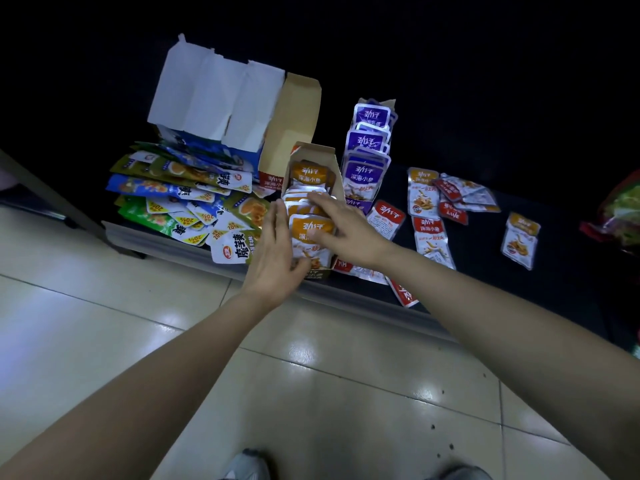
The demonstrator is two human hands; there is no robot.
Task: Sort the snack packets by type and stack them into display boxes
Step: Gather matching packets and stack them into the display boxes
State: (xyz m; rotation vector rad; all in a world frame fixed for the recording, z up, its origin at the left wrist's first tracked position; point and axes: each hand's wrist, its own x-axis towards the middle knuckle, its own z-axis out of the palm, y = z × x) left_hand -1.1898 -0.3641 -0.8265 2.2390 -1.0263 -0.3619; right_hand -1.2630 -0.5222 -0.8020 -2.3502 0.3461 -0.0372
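Head view looks down on a dark desk [481, 244] above a pale tiled floor [104, 306]. Largest on it, at the far left, stands a blue box [214, 95] with white flaps opened upward. In front of that box lies a loose pile of green and blue packets [180, 202] printed "魔芋爽", several with yellow "20%" badges. Just right of the pile sits a brown cardboard display box [313, 150], its lid folded back, filled with a row of orange packets [309, 174] marked "劲仔" and "深海小鱼". Beside it on the right stands a row of purple packets [367, 147] with the same two labels; whether a box holds them cannot be told. Farther right, red packets [386, 218] and orange-topped ones lie scattered flat, most with "劲仔" showing, and one orange packet [521, 239] lies well apart from them. The left hand [277, 251] is flat with straight fingers against the display box's left wall, thumb at its near end. The right hand [341, 230] rests on the tops of the orange packets in the box, fingers spread and gripping nothing.
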